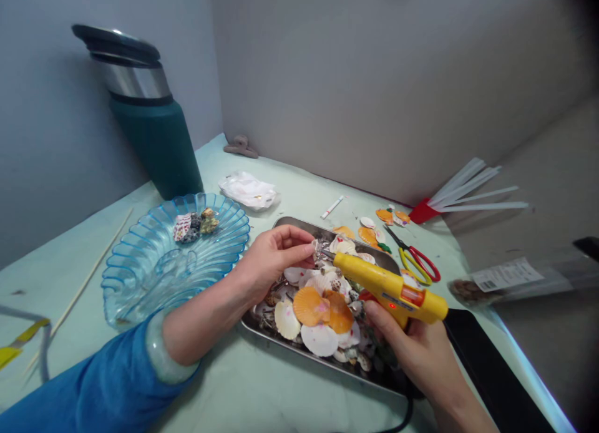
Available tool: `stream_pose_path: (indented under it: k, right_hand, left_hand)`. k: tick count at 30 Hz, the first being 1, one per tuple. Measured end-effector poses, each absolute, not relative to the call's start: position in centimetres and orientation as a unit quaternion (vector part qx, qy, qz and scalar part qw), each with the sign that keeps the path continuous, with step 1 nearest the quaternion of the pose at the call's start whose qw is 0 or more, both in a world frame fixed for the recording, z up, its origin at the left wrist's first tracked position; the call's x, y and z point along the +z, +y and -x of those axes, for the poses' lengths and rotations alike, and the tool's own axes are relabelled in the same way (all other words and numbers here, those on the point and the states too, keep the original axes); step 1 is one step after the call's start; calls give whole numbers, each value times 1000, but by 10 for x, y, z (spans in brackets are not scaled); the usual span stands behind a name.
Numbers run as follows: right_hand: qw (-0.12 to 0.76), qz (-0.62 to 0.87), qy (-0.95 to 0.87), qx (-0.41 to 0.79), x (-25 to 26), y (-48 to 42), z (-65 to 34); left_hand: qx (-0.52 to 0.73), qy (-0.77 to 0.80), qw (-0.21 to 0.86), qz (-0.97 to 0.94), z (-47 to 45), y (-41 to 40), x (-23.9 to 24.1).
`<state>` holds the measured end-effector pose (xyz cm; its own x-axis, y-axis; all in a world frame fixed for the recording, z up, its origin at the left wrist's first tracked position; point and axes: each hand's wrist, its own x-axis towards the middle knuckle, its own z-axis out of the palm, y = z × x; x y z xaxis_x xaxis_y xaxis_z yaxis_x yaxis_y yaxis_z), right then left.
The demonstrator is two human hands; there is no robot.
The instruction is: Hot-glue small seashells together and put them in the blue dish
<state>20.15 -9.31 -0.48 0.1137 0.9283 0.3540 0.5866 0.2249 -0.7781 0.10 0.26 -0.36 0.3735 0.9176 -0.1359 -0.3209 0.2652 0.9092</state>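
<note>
My right hand [421, 352] is wrapped round a yellow hot glue gun [388, 280], with a small red light showing on its body. Its metal nozzle points left, up to a small clear piece [321, 246] pinched between the thumb and fingers of my left hand [281, 255]. What exactly that clear piece is, I cannot make out. Both hands are over a metal tray [281, 342] heaped with seashells. Among them lie an orange scallop shell [309, 305] and a white shell [319, 339].
A blue shell-shaped plate [140, 258] holding a few shells is at left, before a green tumbler [154, 133]. Scissors [414, 258] lie right of the tray. Glue sticks [472, 189] stand in a red holder. A black cord runs off the front, and a black slab [496, 370] lies at right.
</note>
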Motion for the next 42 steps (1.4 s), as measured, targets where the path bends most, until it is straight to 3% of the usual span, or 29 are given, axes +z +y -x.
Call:
stream_pose_path:
  k: [42]
  right_hand:
    - [460, 576, -651, 182, -7, -91, -203]
  left_hand:
    - [423, 345, 732, -408, 0, 4, -4]
